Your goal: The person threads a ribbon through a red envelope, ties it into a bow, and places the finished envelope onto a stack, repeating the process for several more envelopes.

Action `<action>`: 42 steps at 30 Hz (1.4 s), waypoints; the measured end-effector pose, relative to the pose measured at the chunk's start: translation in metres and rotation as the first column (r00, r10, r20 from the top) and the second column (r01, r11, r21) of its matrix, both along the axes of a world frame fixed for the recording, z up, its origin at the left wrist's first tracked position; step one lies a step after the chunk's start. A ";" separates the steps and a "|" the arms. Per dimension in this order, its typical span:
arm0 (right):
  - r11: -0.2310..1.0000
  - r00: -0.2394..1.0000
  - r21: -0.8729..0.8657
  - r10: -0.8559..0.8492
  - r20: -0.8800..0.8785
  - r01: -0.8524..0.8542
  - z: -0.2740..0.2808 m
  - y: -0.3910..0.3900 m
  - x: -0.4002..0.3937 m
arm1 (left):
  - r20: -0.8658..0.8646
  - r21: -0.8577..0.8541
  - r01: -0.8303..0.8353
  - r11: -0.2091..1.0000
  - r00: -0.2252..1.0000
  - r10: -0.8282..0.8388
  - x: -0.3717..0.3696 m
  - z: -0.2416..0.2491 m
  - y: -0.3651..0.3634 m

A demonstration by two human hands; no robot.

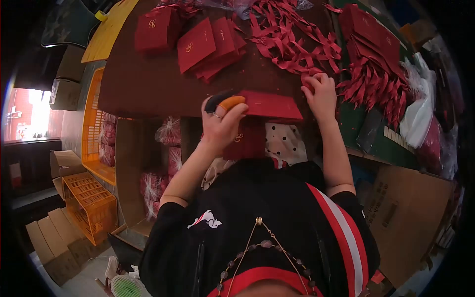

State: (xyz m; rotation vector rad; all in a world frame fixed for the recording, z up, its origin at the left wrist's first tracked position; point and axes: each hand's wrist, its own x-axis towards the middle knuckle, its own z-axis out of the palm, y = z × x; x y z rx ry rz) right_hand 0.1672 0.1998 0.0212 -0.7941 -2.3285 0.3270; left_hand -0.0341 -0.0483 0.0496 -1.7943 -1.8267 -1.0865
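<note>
My left hand (223, 119), with black and orange covers on two fingers and a ring, grips the left end of a flat red packet (273, 105) over the table's near edge. At the lower edge of the ribbon pile (292, 42), my right hand (320, 96) has its fingers bent together on a red ribbon (310, 74). Another red packet with a gold logo (240, 140) lies below the held one, near my lap. Two groups of red packets, one at the left (152, 30) and one fanned out (198, 45), rest on the brown table (133, 84).
At the right, red packets with ribbons (371, 37) lie on a green surface (363, 136) beside white plastic (418, 111). Orange crates (91, 205) stand at the left. An open carton (129, 163) and wrapped red bundles (153, 188) are below the table; a large carton (410, 218) is lower right.
</note>
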 end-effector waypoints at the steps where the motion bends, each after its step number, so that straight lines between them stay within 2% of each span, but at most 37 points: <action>1: 0.999 0.994 0.041 -0.013 0.108 0.008 0.000 0.002 0.001 | 0.075 0.064 -0.007 0.998 0.997 0.003 -0.005 0.008 0.000; 3: 0.999 0.994 0.032 -0.006 0.109 0.003 0.010 -0.005 0.007 | 0.148 0.030 -0.099 0.995 0.985 0.094 -0.014 0.023 0.006; 4: 0.993 0.989 -0.054 0.111 0.097 -0.106 0.023 -0.012 0.010 | 0.227 -0.088 -0.108 0.990 0.966 0.126 -0.017 0.037 0.009; 6: 0.943 0.956 -0.199 0.285 0.072 -0.266 0.043 -0.023 0.018 | 0.401 -0.162 -0.111 0.981 0.901 0.168 -0.028 0.035 0.019; 8: 0.932 0.939 -0.225 0.318 0.131 -0.284 0.050 -0.026 0.028 | 0.411 -0.209 -0.106 0.972 0.892 0.186 -0.041 0.018 0.029; 10: 0.930 0.905 -0.258 0.328 0.270 -0.261 0.047 -0.022 0.040 | 0.361 -0.342 -0.164 0.925 0.886 0.290 -0.046 -0.001 0.037; 11: 0.931 0.906 -0.258 0.325 0.270 -0.258 0.039 -0.018 0.043 | 0.333 -0.372 -0.214 0.903 0.877 0.345 -0.045 -0.013 0.042; 12: 0.962 0.929 -0.201 0.239 0.283 -0.186 0.033 -0.016 0.043 | 0.334 -0.372 -0.212 0.904 0.878 0.343 -0.046 -0.020 0.045; 13: 0.983 0.944 -0.143 0.153 0.291 -0.115 0.030 -0.014 0.042 | 0.251 -0.329 -0.260 0.908 0.902 0.350 -0.046 -0.026 0.048; 14: 0.983 0.943 -0.143 0.156 0.292 -0.118 0.027 -0.013 0.043 | 0.167 -0.282 -0.306 0.909 0.918 0.360 -0.047 -0.033 0.049; 15: 0.975 0.959 -0.173 0.174 0.223 -0.137 0.034 -0.016 0.039 | 0.124 -0.176 -0.358 0.917 0.916 0.381 -0.041 -0.030 0.048; 16: 0.967 0.970 -0.203 0.189 0.152 -0.156 0.039 -0.020 0.034 | 0.125 -0.179 -0.361 0.915 0.915 0.385 -0.037 -0.023 0.044; 17: 0.966 0.969 -0.207 0.191 0.154 -0.158 0.041 -0.023 0.030 | 0.116 -0.163 -0.395 0.904 0.903 0.415 -0.031 -0.015 0.038; 18: 0.945 0.958 -0.238 0.258 0.129 -0.223 0.043 -0.027 0.025 | 0.107 -0.148 -0.428 0.892 0.889 0.445 -0.025 -0.010 0.032; 20: 0.878 0.924 -0.353 0.374 0.083 -0.323 0.035 -0.033 0.016 | 0.148 -0.287 -0.387 0.876 0.886 0.440 -0.008 -0.008 0.018; 21: 0.875 0.921 -0.354 0.381 0.080 -0.331 0.032 -0.036 0.011 | 0.152 -0.362 -0.367 0.857 0.883 0.443 0.001 -0.007 0.011; 23: 0.853 0.897 -0.379 0.427 0.116 -0.357 0.027 -0.042 0.002 | 0.110 -0.399 -0.379 0.835 0.884 0.454 0.007 -0.017 0.005; 26: 0.845 0.894 -0.397 0.433 0.116 -0.358 0.017 -0.038 -0.001 | 0.151 -0.508 -0.368 0.779 0.852 0.501 0.006 -0.033 -0.001; 29: 0.852 0.895 -0.368 0.434 0.100 -0.372 0.018 -0.037 0.000 | 0.188 -0.519 -0.412 0.749 0.800 0.570 0.009 -0.029 0.003; 31: 0.881 0.952 -0.427 0.280 0.122 -0.204 0.021 -0.035 0.000 | 0.223 -0.508 -0.428 0.748 0.773 0.594 0.008 -0.029 0.006; 33: 0.876 0.972 -0.449 0.227 0.056 -0.179 0.024 -0.038 -0.005 | 0.262 -0.497 -0.438 0.749 0.748 0.610 0.007 -0.031 0.010; 35: 0.834 0.969 -0.503 0.141 -0.205 -0.228 0.025 -0.043 -0.013 | 0.168 -0.507 -0.466 0.725 0.772 0.613 0.006 -0.035 0.015; 36: 0.822 0.956 -0.502 0.163 -0.245 -0.269 0.025 -0.047 -0.018 | 0.169 -0.507 -0.466 0.725 0.771 0.614 0.007 -0.033 0.018; 38: 0.796 0.923 -0.481 0.250 -0.292 -0.368 0.029 -0.058 -0.032 | 0.291 -0.538 -0.396 0.744 0.741 0.605 0.010 -0.026 0.025; 39: 0.828 0.913 -0.399 0.303 -0.272 -0.394 0.031 -0.063 -0.040 | 0.291 -0.537 -0.395 0.745 0.742 0.604 0.010 -0.027 0.027; 41: 0.808 0.910 -0.426 0.319 -0.264 -0.407 0.024 -0.071 -0.057 | 0.418 -0.435 -0.377 0.818 0.720 0.554 0.012 -0.033 0.031; 42: 0.834 0.908 -0.372 0.327 -0.261 -0.407 0.019 -0.073 -0.065 | 0.417 -0.433 -0.378 0.818 0.721 0.554 0.011 -0.037 0.032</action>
